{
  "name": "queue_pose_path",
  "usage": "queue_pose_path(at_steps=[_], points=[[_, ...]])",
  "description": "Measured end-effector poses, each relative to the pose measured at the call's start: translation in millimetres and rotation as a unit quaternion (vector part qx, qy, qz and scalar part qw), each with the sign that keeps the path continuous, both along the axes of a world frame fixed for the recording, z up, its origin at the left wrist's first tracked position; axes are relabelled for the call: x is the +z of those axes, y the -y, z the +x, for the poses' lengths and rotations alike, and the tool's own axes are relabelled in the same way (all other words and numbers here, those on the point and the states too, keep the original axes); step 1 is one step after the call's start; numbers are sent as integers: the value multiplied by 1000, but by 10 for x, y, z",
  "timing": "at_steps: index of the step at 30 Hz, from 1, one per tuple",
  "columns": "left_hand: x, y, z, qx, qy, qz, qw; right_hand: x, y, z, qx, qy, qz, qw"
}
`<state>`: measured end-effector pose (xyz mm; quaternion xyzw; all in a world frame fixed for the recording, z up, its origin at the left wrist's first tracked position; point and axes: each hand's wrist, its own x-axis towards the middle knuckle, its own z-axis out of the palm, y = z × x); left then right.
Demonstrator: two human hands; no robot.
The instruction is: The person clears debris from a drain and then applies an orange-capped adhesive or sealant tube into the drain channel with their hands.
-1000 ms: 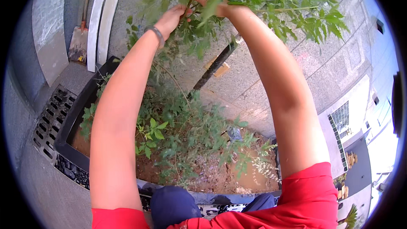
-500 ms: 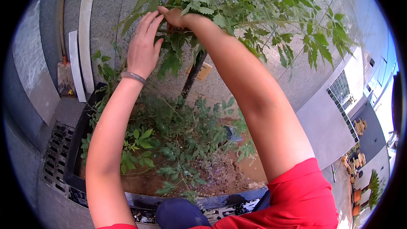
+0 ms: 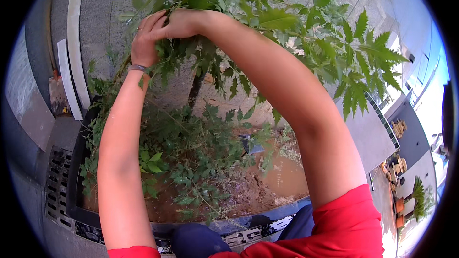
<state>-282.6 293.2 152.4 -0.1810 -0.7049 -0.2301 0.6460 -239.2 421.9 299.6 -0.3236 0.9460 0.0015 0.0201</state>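
Note:
Leafy branches with toothed green leaves spread across the top of the view, bending over to the right. My left hand, a band on its wrist, has its fingers curled around stems at the upper left. Against it my right hand is closed on the same leafy branches; its thumb points left and its other fingers are hidden in leaves. A dark upright trunk or stake rises below the hands. Under my arms, bushy low plants grow from wet brown soil in a black planter.
Muddy water stands at the planter's right side, near a small blue-grey piece. At left are two pale boards, a shovel and a slotted drain grate. Potted plants stand far right.
Both hands have moved slightly left and come together; my left fingers, stretched out before, are now curled in. The branches have swung down toward me on the right.

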Motion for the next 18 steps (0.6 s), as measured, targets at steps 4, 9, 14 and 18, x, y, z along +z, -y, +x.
queue_pose_path(at_steps=[4, 9, 14, 18], points=[[149, -161, 38, 6, -16, 21, 1000, -286, -432, 371, 52, -438, 193, 877], [103, -97, -39, -139, 53, 124, 981, -369, -662, 1244, 387, -522, -26, 759], [-129, 237, -384, -332, -8, 127, 935, -1197, -1187, 842, 97, -90, -161, 978], [-204, 124, -413, -347, 56, 196, 915, -622, -1033, -471, -185, 77, -442, 874]])
